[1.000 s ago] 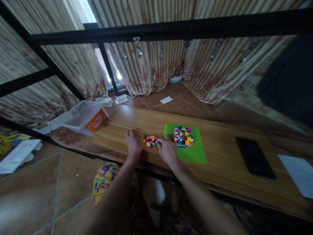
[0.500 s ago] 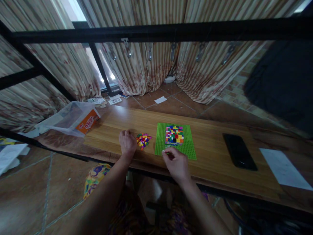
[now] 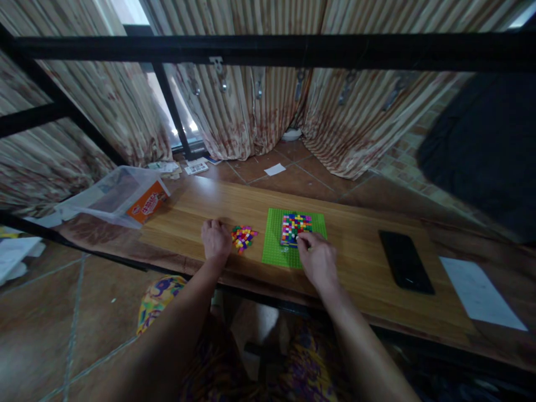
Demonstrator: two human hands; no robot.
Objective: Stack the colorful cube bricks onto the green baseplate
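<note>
A green studded baseplate (image 3: 272, 245) lies on the wooden table, bearing a squared stack of tiny multicoloured building bricks (image 3: 294, 224). Over the stack's front right corner is my right hand (image 3: 319, 258), thumb and forefinger pinched together at the bricks. Whatever sits in that pinch is too small to make out. My left hand (image 3: 216, 240) rests on the table with its fingers curled under, so its palm is hidden. Just right of it lies a loose pile of small coloured bricks (image 3: 243, 238).
To the right are a black phone (image 3: 406, 262) and a white paper sheet (image 3: 481, 293). A clear plastic bin (image 3: 113, 195) with an orange label stands at the table's left end. A dark metal bar (image 3: 268, 51) crosses beyond the table, before striped curtains (image 3: 259, 117).
My right hand has moved up and to the right, from the baseplate's front edge to the stack's front right corner. My left hand stays beside the loose pile. The view has shifted slightly.
</note>
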